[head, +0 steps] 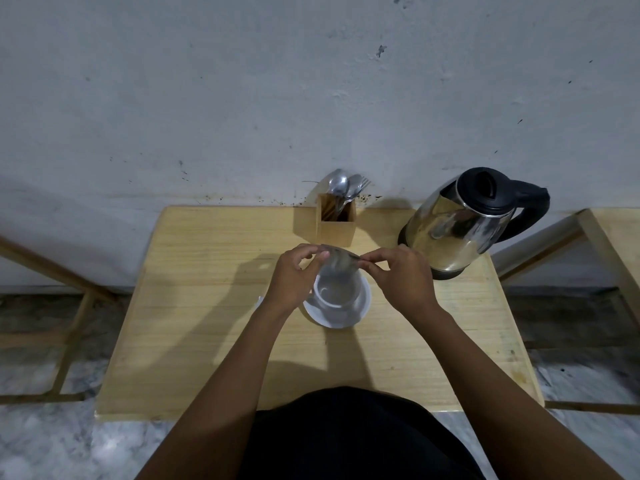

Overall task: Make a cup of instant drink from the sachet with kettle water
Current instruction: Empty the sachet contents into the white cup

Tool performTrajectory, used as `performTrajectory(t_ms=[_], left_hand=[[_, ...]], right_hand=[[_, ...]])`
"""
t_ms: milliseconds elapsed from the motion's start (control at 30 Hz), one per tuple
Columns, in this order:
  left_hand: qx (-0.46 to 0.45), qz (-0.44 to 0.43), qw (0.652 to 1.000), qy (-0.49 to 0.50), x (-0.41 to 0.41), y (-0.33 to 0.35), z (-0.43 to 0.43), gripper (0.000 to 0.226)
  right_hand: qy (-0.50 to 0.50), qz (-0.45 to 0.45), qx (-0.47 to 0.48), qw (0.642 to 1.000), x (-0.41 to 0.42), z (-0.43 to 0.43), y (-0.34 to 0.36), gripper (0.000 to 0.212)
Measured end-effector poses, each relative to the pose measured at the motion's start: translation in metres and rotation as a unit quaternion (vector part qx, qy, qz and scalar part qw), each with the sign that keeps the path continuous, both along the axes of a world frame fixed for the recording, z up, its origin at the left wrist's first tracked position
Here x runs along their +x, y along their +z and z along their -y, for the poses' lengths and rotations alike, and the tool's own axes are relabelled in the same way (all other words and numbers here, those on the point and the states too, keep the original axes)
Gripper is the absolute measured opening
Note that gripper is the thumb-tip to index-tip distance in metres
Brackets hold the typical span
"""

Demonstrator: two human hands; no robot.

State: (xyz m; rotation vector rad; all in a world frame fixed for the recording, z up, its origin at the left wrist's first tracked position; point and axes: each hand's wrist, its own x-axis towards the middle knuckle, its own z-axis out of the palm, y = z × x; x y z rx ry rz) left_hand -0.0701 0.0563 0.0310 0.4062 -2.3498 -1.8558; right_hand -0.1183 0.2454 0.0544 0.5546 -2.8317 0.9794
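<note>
Pinching blurred sachet (337, 263) — both hands, left (291, 278), right (401, 278) — above white cup (334, 294) on saucer (360, 311).

Scuffed grey wall (242, 98) up at 12, light wood counter (207, 323) below it, marble-ish floor (52, 441) showing at 7 and 5.

A cup (335, 293) stands on a saucer (360, 308) near the middle of the bench (207, 323). At its 12 o'clock, against the wall (311, 81), a holder (336, 226) carries spoons (341, 187) and a fork. At the cup's 2 o'clock stands the kettle (464, 220), near the bench's far right corner. Above the cup, the left hand (294, 278) at 10 o'clock and the right hand (401, 277) at 2 o'clock hold the sachet (337, 263) between them.
</note>
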Motion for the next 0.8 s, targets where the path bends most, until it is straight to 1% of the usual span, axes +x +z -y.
performTrajectory(t_ms=[200,333,400,500,633,733,800], left_hand=[[0.014,0.004,1.000,-0.003,-0.002,-0.001,-0.001,0.010],[0.020,0.012,1.000,-0.009,-0.002,0.001,-0.002,0.011],[0.021,0.019,1.000,-0.010,-0.003,0.000,-0.004,0.012],[0.034,0.032,0.999,0.004,-0.003,-0.001,-0.006,0.013],[-0.007,0.034,0.999,0.008,-0.001,-0.001,-0.002,0.013],[-0.014,0.036,0.999,0.002,-0.003,-0.001,-0.004,0.012],[-0.013,0.031,0.999,-0.006,-0.004,0.000,-0.007,0.013]], right_hand=[[0.001,0.034,-0.018,0.999,0.002,0.002,0.004,0.007],[-0.015,0.016,-0.026,0.999,0.002,0.001,-0.003,0.006],[0.002,0.008,-0.002,1.000,0.004,0.004,-0.007,0.007],[-0.032,-0.017,0.000,0.999,0.002,0.002,-0.008,0.006],[-0.012,-0.025,-0.001,1.000,0.001,0.000,-0.008,0.006],[0.000,-0.024,-0.005,1.000,0.002,0.004,-0.006,0.005],[-0.011,-0.033,0.008,0.999,0.003,0.007,-0.007,0.005]])
